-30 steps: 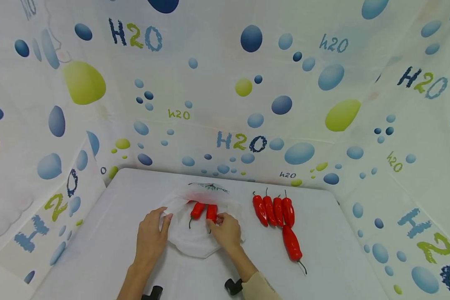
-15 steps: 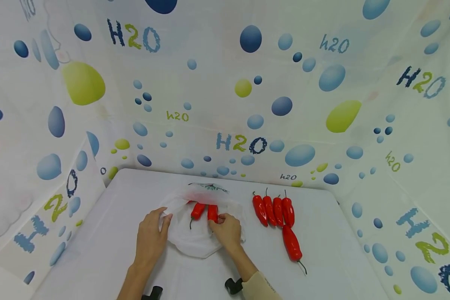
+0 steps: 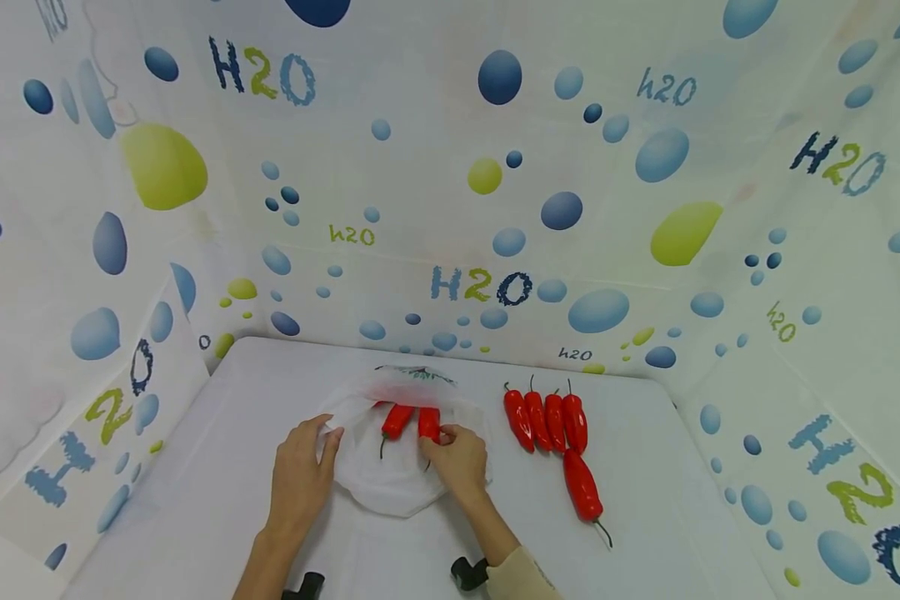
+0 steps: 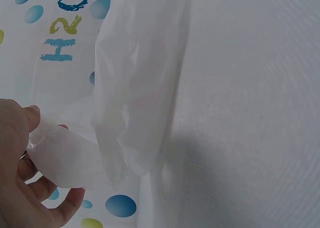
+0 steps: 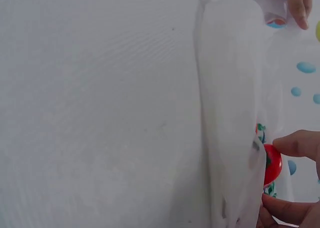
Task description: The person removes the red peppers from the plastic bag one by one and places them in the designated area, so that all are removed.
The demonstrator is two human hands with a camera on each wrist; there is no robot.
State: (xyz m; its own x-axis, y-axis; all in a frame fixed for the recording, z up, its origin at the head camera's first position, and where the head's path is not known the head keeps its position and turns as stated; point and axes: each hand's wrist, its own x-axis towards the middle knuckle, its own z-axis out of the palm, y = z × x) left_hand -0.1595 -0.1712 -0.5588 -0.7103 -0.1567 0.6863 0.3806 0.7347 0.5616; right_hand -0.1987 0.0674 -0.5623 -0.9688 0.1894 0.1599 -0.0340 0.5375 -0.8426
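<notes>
A white translucent plastic bag point(image 3: 390, 497) lies with its mouth toward me. My left hand point(image 3: 303, 467) holds the left edge of its mouth; in the left wrist view, thin film point(image 4: 65, 158) passes between thumb and fingers. At the bag's opening, my right hand point(image 3: 459, 460) grips a red chili pepper point(image 3: 429, 421) between thumb and fingers. Its stem end points toward me, and the bag covers its far end. Another red chili pepper point(image 3: 397, 422) lies to its left, partly inside the bag. The right wrist view shows the gripped pepper point(image 5: 272, 164) rounded and glossy behind the bag's side.
Right of the bag, several red chili peppers point(image 3: 537, 422) lie side by side on the white table point(image 3: 645, 500). A single chili pepper point(image 3: 583, 487) lies nearer to me, its stem toward me. A patterned curtain point(image 3: 450, 208) surrounds the table's back and sides.
My right hand has shifted slightly to the right, and the chili pepper in its fingers has moved with it. The left hand and the peppers on the table stay in place.
</notes>
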